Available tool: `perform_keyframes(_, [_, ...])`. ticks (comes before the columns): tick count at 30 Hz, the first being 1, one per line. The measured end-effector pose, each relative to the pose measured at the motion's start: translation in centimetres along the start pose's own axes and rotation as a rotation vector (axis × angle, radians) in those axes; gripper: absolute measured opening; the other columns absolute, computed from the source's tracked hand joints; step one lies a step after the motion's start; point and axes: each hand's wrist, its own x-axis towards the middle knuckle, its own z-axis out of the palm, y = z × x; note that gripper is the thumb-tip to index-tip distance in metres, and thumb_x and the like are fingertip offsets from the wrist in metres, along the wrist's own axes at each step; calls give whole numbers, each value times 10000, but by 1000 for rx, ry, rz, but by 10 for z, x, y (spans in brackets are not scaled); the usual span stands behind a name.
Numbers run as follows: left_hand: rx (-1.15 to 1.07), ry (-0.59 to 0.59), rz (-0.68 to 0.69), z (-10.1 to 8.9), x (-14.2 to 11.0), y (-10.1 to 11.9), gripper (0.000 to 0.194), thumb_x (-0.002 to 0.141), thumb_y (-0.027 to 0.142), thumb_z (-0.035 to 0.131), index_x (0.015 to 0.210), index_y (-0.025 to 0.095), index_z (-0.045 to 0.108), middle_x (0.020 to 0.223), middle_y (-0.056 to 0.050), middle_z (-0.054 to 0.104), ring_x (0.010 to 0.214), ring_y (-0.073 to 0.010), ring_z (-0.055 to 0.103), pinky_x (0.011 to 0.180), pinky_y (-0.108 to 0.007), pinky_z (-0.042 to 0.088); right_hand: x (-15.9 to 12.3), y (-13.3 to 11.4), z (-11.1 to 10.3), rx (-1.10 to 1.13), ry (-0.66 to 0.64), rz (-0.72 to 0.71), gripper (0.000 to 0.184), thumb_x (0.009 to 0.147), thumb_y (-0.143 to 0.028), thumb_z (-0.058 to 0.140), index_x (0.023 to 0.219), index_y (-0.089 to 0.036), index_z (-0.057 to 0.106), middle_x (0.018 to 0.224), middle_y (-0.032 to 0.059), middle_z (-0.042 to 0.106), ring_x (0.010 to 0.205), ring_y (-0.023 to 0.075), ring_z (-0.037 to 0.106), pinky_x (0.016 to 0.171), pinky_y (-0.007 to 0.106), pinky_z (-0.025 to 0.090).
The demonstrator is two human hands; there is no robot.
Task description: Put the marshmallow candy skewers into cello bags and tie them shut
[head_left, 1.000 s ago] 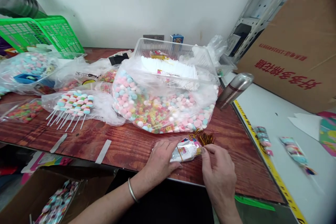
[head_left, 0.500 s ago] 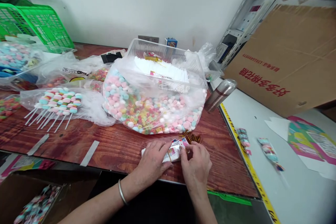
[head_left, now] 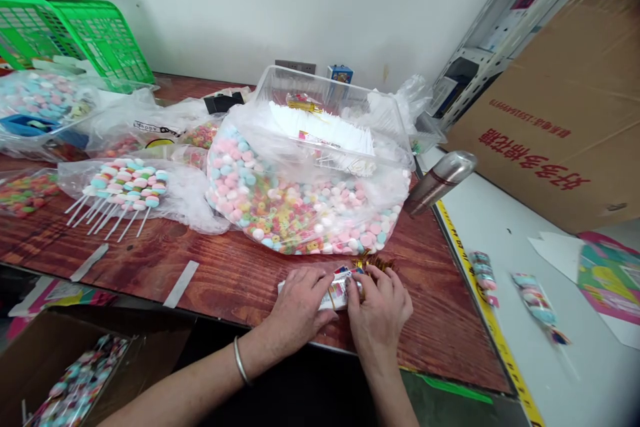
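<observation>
A stack of printed clear wrappers (head_left: 334, 296), with a thin band around it, lies at the table's front edge. My left hand (head_left: 300, 303) is closed over its left part, thumb along the near side. At the right end of the stack, my right hand (head_left: 381, 310) pinches the top wrapper between thumb and fingers; the exact grip is partly hidden. Gold twist ties (head_left: 376, 261) lie just beyond my right fingertips. Behind them sits a large clear bag of marshmallows and gummy rings (head_left: 300, 220), with a clear bin of white sticks (head_left: 325, 130) above it.
Marshmallow skewers (head_left: 127, 187) lie on plastic at the left, near tape strips (head_left: 181, 284). A steel flask (head_left: 440, 181) leans at the right. Wrapped candies (head_left: 535, 300) lie on the white surface beside a big carton (head_left: 550, 113). Below left is a box of wrapped candies (head_left: 83, 380).
The view has turned slightly left, so everything sits further right in the picture. My fingers have shifted only a little on the wrapper stack.
</observation>
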Motion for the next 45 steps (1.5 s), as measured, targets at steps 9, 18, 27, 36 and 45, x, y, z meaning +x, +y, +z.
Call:
perform_keyframes(9, [15,-23,-13,0,-1,2,633,721,289,774,1286,203,503,1249,-88,582,1126,-280,508,958,-429,406,-7,3,2,-63,53,-94,303,926,-352,458,875,-186,706,1097,119,704,1104,334,540,923,502,334])
perform_keyframes(18, [-102,-2,-96,-6,6,5,672,730,252,733,1345,245,461,1243,-67,590,1118,-260,508,949,-416,399,-9,-17,-5,46,137,-189,176,924,-205,482,834,-163,627,1043,113,700,1139,291,555,1030,554,309])
perform_keyframes(27, [-274,104,-217,-4,14,7,216,740,160,666,944,223,638,1023,-20,658,985,-219,560,860,-370,404,-10,-8,-16,462,28,9,533,847,-433,622,1282,-148,506,1262,185,557,1152,295,542,940,470,457])
perform_keyframes(36, [-109,84,-109,-1,11,11,323,766,250,676,1082,224,614,1062,-39,654,1003,-238,547,849,-381,383,-4,-16,-19,575,-145,41,193,902,-332,511,903,-211,662,911,52,664,858,204,615,783,333,475])
perform_keyframes(45, [-106,22,-83,-9,15,7,566,716,358,772,1233,251,566,1154,-64,655,1074,-268,544,920,-430,391,5,-17,-72,486,282,343,186,870,-369,628,860,-186,662,784,42,665,704,172,604,703,288,467])
